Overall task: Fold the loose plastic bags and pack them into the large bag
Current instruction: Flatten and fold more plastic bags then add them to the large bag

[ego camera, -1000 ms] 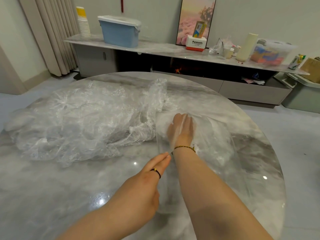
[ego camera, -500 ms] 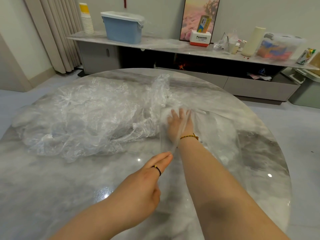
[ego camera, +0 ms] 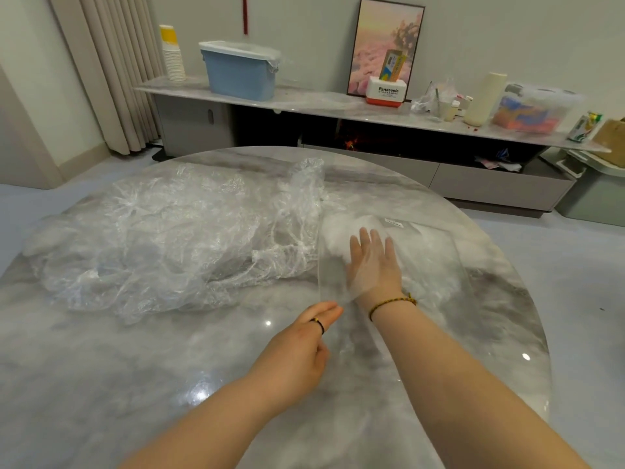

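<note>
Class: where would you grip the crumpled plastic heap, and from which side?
The heap's bunched right end, from the right: there the film gathers and stands up off the table, probably easy to pinch; elsewhere it lies low and spread.

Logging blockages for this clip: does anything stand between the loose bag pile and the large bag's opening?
No object does. The loose bag pile lies directly left of the large bag on the table. The left hand holds the opening's edge; only the right hand, reaching inside under the film, occupies the opening.
</note>
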`<action>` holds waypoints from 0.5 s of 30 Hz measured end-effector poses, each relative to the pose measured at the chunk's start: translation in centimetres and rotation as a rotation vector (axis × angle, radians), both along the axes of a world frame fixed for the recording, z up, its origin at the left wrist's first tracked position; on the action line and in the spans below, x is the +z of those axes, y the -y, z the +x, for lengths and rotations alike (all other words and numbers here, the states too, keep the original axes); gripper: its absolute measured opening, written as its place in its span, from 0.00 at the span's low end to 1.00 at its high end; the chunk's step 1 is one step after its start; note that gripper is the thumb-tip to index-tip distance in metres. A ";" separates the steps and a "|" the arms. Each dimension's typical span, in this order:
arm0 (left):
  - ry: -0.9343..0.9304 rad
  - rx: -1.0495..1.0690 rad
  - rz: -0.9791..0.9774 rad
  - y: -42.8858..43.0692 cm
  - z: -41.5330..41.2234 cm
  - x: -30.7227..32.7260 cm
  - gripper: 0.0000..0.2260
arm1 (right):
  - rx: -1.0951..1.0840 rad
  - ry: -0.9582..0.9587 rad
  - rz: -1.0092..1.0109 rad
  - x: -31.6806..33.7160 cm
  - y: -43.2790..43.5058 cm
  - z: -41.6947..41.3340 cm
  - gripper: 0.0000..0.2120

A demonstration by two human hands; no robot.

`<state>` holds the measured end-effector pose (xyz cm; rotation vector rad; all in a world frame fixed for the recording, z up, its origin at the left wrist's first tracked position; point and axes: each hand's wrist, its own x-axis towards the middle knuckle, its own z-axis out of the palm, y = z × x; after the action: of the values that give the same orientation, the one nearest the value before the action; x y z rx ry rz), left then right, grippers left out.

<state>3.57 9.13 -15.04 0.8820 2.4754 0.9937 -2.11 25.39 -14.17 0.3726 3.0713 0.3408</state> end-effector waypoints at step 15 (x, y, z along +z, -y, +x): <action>-0.236 -0.054 -0.302 5.8 -0.5 2.2 0.21 | 0.447 -0.862 -0.433 4.0 5.0 9.4 0.12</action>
<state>3.09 3.32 -12.89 1.0057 2.6834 0.5013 7.33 20.37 -10.19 -0.2790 3.8800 -0.6657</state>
